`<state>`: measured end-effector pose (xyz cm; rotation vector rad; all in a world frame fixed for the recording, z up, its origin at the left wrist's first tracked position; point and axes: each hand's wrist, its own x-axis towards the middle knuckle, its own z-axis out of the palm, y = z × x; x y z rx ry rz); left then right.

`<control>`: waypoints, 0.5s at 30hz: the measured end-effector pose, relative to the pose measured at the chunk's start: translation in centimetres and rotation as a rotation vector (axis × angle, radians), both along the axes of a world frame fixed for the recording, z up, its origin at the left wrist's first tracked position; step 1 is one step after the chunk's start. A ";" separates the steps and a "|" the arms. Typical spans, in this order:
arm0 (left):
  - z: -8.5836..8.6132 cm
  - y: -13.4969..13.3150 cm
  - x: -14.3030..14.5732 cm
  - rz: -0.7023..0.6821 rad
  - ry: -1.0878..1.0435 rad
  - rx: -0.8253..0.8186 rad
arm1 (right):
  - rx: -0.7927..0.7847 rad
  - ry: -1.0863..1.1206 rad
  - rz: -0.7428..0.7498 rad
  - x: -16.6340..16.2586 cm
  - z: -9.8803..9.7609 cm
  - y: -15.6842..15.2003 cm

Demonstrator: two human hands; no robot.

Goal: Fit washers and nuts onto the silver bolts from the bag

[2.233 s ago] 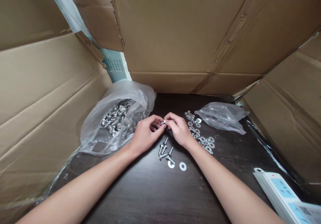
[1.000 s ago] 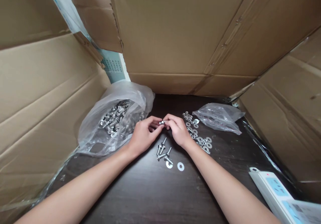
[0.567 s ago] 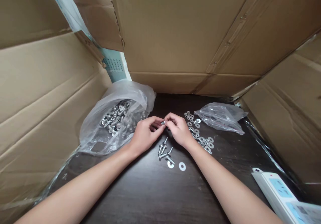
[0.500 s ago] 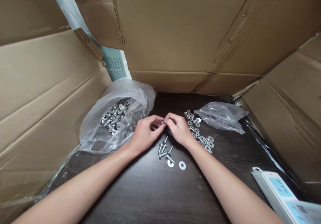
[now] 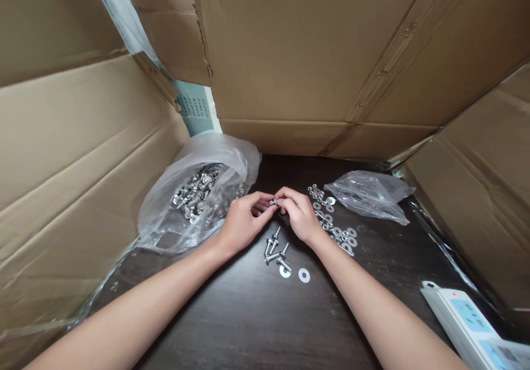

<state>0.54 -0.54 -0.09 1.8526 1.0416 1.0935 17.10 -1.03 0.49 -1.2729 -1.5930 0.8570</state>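
My left hand [image 5: 242, 223] and my right hand [image 5: 300, 215] meet over the dark table [image 5: 256, 315], fingertips pinched together on one small silver bolt [image 5: 273, 201]. Just below the hands lie several loose bolts [image 5: 275, 248] and two flat washers [image 5: 304, 275]. To the right of my right hand is a scatter of nuts and washers [image 5: 331, 221]. Left of my left hand sits an open clear plastic bag of bolts [image 5: 196, 193].
Cardboard sheets [image 5: 310, 55] wall in the table at the back, left and right. A crumpled, nearly empty plastic bag [image 5: 368, 193] lies at the back right. A white power strip [image 5: 467, 326] sits at the front right edge.
Both hands stay pinched on the small bolt at the same spot, with only slight finger movement. The view has shifted a little.
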 end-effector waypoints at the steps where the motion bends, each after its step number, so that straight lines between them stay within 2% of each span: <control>1: 0.0 0.0 0.0 -0.002 0.002 0.002 | -0.001 -0.001 -0.003 0.0 0.0 0.0; 11: 0.0 0.0 0.0 -0.005 0.018 0.004 | -0.008 -0.080 -0.044 -0.4 -0.3 -0.1; 15: 0.0 0.0 -0.1 -0.008 0.005 -0.008 | 0.005 -0.031 -0.073 -0.4 -0.2 -0.1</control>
